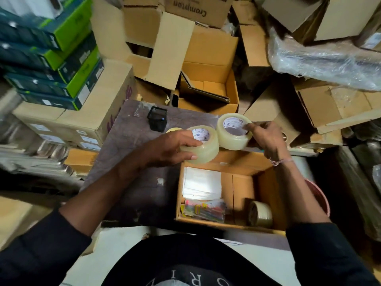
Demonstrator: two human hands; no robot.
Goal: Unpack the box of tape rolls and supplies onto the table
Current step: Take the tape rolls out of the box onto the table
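An open cardboard box [266,183] sits on the dark table [132,141] in front of me. Above its far edge, my left hand [169,148] grips one clear tape roll [207,148]. My right hand [266,137] holds a second clear tape roll [231,135] right beside the first, fingers hooked in its core. Inside the box lie a white paper stack [202,183], a packet of coloured supplies [204,209] and a brown tape roll [260,213]. Another pale roll [173,130] peeks out on the table behind my left hand.
A black mesh holder [157,118] stands on the table's far side. Stacked green-and-dark cartons [51,52] rise at the left, open cardboard boxes [208,79] crowd behind the table, and a plastic-wrapped bundle [325,60] lies at the upper right.
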